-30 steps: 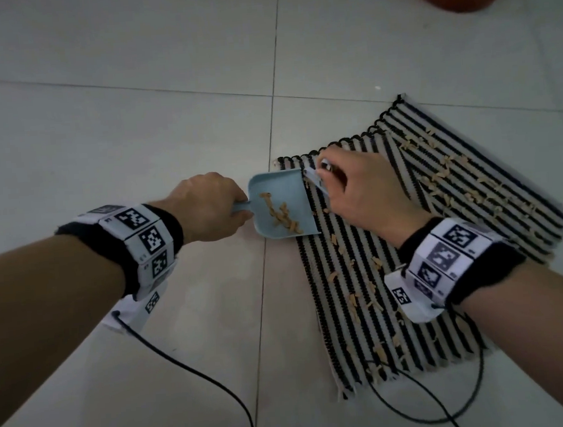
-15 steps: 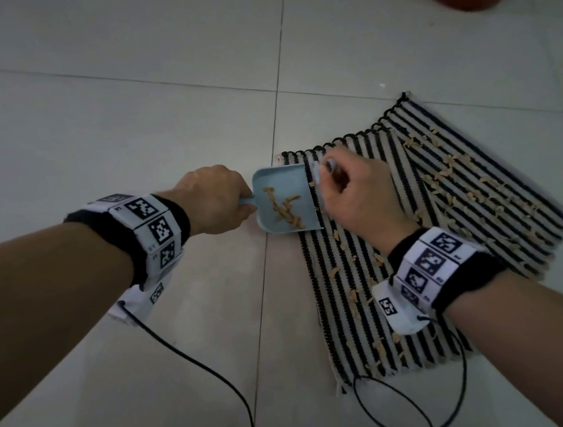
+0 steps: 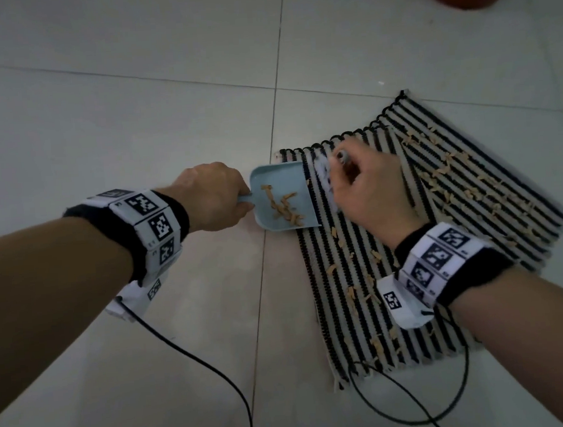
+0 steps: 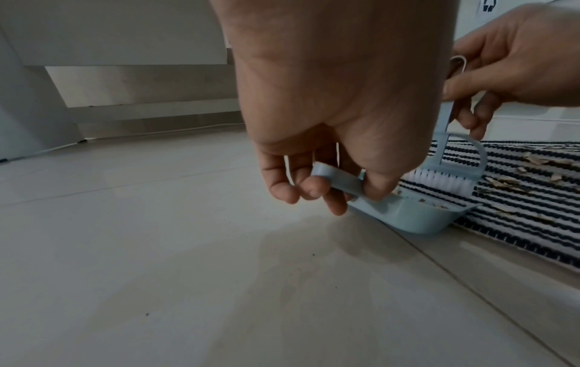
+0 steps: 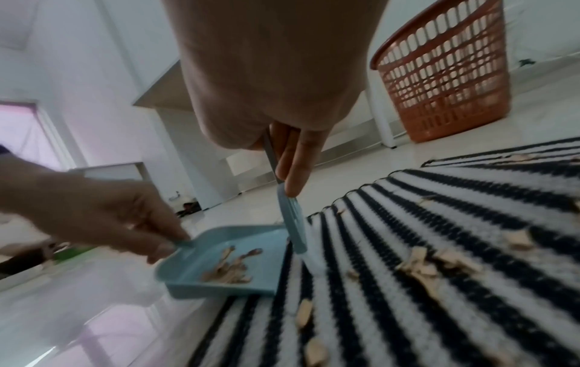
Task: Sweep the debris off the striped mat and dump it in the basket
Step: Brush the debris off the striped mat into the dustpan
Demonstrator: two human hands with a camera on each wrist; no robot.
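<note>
A black-and-white striped mat [image 3: 440, 222] lies on the tiled floor, strewn with tan debris [image 3: 450, 168]. My left hand [image 3: 215, 198] grips the handle of a light blue dustpan [image 3: 282, 196], whose open edge rests on the mat's left border. Several tan scraps [image 5: 229, 269] lie inside the pan. My right hand [image 3: 368, 190] holds a small blue brush [image 4: 439, 178] by its handle. Its white bristles touch the mat just beside the pan's lip. An orange basket [image 5: 439, 72] stands on the floor beyond the mat's far corner.
Two black cables [image 3: 197, 356] trail from my wristbands across the tiles, one looping over the mat's near edge. Pale cabinets [image 4: 125, 74] stand along the far wall. Bare tiles [image 3: 100, 126] spread left of the mat.
The brush has shifted slightly right along the pan's lip. The dustpan stays at the mat's left edge with its scraps inside.
</note>
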